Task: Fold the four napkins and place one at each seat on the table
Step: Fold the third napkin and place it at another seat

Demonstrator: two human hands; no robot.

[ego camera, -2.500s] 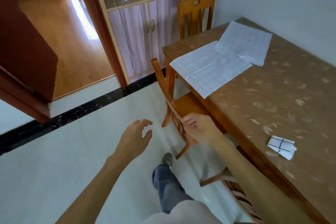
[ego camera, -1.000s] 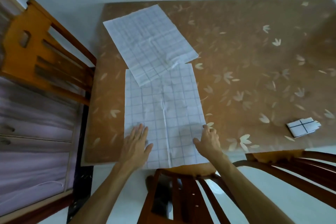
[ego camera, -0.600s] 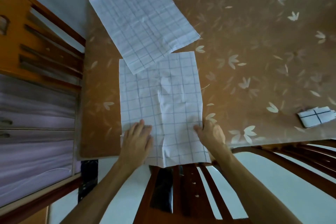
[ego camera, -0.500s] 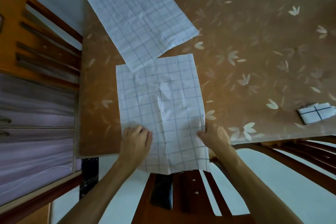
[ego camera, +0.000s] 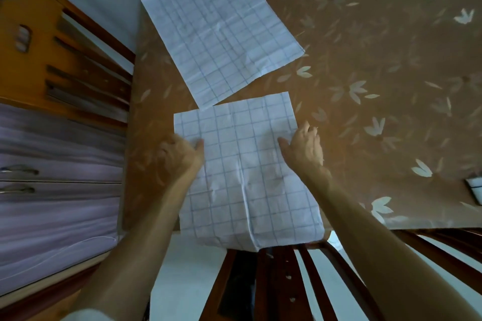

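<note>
A white checked napkin (ego camera: 247,177) lies unfolded on the brown table (ego camera: 378,65), its near end hanging over the table's edge. My left hand (ego camera: 180,156), blurred, sits at the napkin's left edge with the thumb on the cloth. At the right edge is my right hand (ego camera: 303,146), thumb on the napkin and fingers loosely bent on the table beside it. A second unfolded napkin (ego camera: 221,31) lies farther back, turned at an angle, its near corner just over the first one. A small folded napkin (ego camera: 476,190) shows at the frame's right edge.
A wooden chair (ego camera: 287,281) stands between me and the table, under the hanging napkin end. Another chair (ego camera: 52,47) stands at the table's left end, with a purple-fronted cabinet (ego camera: 52,203) behind it. A pale wall runs along the table's far side.
The napkin was pulled toward me, apart from the second one. Both hands have since left its near part and moved up along its side edges toward the far end.
</note>
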